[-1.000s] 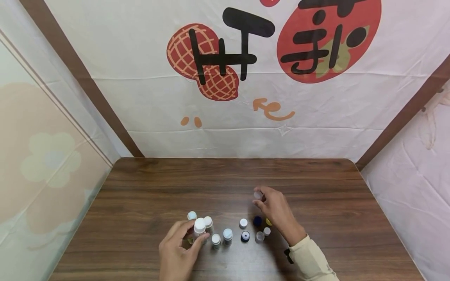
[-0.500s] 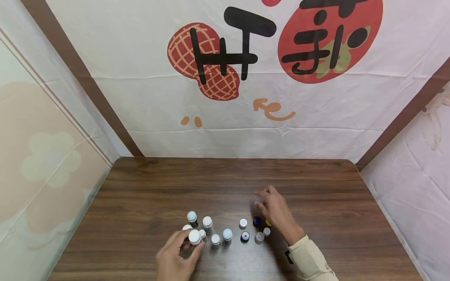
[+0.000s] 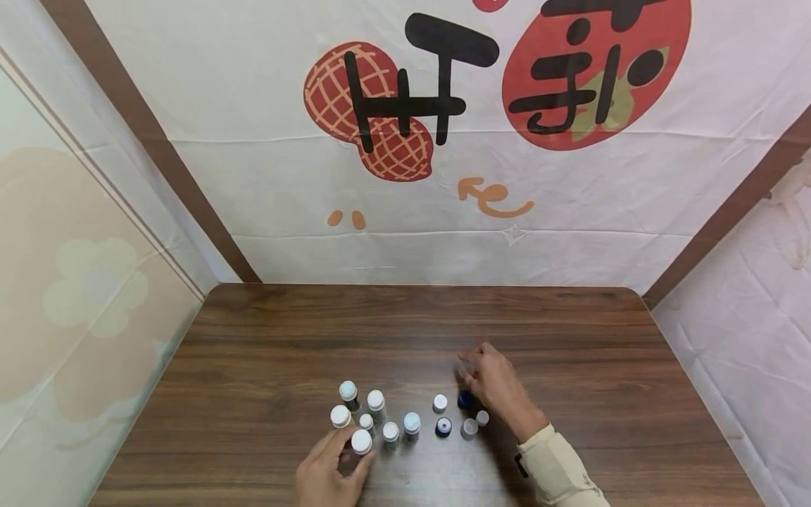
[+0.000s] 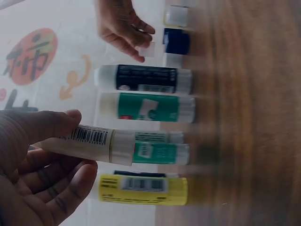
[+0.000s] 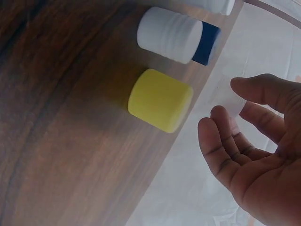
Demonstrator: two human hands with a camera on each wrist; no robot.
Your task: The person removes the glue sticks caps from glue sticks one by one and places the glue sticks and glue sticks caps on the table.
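Glue stick: the left hand has a white-capped glue stick pinched between thumb and fingers at the near edge of the cluster, its base down at the bench, as far as the head view tells.
Left wrist view: thumb on top and fingers curled beneath the same glue stick; barcode showing, clear collar midway along the tube.
Cluster: other sticks stand upright just beside it, a yellow-labelled one, green-labelled ones and a dark-labelled one, close together, some nearly touching.
Right hand: the right hand hovers over the loose caps, fingers loosely curved. A small clear cap sits at its fingertips, lightly pinched by the look of it, though the blur leaves that unsure.
Caps: a yellow cap and a white-and-blue cap lie on their sides on the wood just beside that hand, apart from each other. More small caps sit between the two hands.
Step in hand: I judge this to be pairing, one hand steadying a stick, the other choosing a cap.
Next move calls for: bringing cap and stick together across the gap, the cap squared to the tube's end, without knocking the upright neighbours over.
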